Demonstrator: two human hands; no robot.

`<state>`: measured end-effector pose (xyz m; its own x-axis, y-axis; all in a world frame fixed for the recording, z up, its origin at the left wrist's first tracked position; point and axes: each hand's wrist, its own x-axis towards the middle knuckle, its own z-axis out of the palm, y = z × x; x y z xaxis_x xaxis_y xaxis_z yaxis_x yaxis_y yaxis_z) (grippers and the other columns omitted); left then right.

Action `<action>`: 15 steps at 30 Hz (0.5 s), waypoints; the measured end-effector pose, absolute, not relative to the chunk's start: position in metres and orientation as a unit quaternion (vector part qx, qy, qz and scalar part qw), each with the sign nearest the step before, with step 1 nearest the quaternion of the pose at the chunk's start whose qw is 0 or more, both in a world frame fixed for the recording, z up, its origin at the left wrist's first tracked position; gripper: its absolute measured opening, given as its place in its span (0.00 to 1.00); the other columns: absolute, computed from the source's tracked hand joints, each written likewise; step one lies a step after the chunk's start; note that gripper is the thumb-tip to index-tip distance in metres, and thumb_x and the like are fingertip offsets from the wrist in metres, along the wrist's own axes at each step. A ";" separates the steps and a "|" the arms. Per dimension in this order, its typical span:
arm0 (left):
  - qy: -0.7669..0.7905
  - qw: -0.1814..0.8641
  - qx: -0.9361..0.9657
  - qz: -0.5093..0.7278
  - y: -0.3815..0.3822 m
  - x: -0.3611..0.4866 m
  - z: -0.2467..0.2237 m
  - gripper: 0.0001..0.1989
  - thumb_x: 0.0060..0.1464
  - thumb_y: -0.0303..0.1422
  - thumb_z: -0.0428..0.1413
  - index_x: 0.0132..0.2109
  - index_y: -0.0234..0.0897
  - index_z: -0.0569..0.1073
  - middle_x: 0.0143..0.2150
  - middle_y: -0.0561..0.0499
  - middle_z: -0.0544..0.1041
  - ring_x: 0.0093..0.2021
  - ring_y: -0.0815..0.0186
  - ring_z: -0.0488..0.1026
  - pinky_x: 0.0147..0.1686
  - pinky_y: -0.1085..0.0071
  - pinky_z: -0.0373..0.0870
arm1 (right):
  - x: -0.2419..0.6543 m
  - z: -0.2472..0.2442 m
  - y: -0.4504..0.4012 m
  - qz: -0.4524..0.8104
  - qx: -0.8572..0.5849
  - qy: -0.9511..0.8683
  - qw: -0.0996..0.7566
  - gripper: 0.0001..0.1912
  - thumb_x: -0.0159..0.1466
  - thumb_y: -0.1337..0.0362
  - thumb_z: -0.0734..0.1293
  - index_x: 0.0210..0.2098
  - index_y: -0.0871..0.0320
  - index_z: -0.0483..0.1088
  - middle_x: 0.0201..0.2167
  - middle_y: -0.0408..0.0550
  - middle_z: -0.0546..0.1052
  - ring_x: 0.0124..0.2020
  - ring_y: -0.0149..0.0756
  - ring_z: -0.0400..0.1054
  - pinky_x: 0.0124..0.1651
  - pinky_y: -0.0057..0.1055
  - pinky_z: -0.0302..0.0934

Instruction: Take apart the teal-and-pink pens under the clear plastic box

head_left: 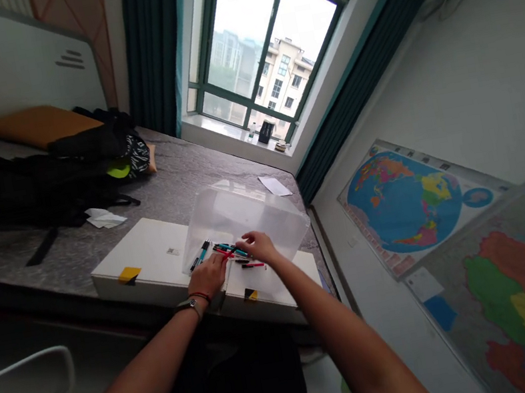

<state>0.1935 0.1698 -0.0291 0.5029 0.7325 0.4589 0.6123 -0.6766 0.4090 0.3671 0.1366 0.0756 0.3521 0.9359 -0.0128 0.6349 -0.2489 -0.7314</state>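
Several slim marker pens (230,254) with teal, red and black bodies lie in a loose heap on a flat white box (144,258). A translucent plastic tub (240,217) stands tilted just behind them, and part of the heap shows through its wall. My right hand (258,246) is over the heap, its fingertips down among the pens. Whether they grip one is hard to see. My left hand (208,275) lies on the white box next to a teal-and-black pen (200,255), fingers apart and holding nothing.
The white box rests on a grey mattress (177,171) with a black backpack (26,180), an orange cushion (39,125) and white paper scraps (104,217). Beyond it are a window (262,54) and a sill. Wall maps (410,197) hang to the right.
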 end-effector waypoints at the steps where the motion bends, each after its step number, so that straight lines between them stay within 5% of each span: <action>1: 0.391 0.099 0.861 0.310 0.170 0.193 -0.029 0.21 0.69 0.42 0.38 0.49 0.39 0.72 0.43 0.43 0.78 0.41 0.56 0.76 0.36 0.65 0.65 | 0.378 0.092 0.138 0.188 -0.776 -0.544 0.258 0.15 0.61 0.53 0.72 0.35 0.60 0.76 0.30 0.49 0.79 0.25 0.32 0.72 0.31 0.26 0.65; 6: 0.385 0.114 0.859 0.318 0.170 0.192 -0.030 0.20 0.68 0.42 0.39 0.48 0.39 0.72 0.43 0.43 0.78 0.41 0.57 0.76 0.37 0.64 0.66 | 0.408 0.117 0.142 0.057 -0.811 -0.577 -0.073 0.07 0.55 0.66 0.76 0.34 0.61 0.78 0.37 0.60 0.81 0.38 0.44 0.76 0.39 0.30 0.67; 9: 0.383 0.124 0.855 0.328 0.170 0.192 -0.030 0.19 0.68 0.42 0.40 0.46 0.39 0.73 0.42 0.42 0.78 0.41 0.57 0.76 0.38 0.63 0.67 | 0.403 0.100 0.142 0.061 -0.796 -0.590 -0.122 0.11 0.50 0.73 0.76 0.34 0.62 0.79 0.39 0.63 0.81 0.40 0.48 0.77 0.41 0.32 0.69; 15: 0.379 0.113 0.862 0.316 0.172 0.192 -0.032 0.19 0.68 0.41 0.40 0.49 0.39 0.73 0.42 0.43 0.78 0.41 0.57 0.76 0.39 0.64 0.67 | 0.397 0.075 0.141 0.059 -0.758 -0.626 -0.172 0.11 0.56 0.74 0.72 0.39 0.62 0.80 0.44 0.64 0.80 0.45 0.50 0.77 0.47 0.35 0.68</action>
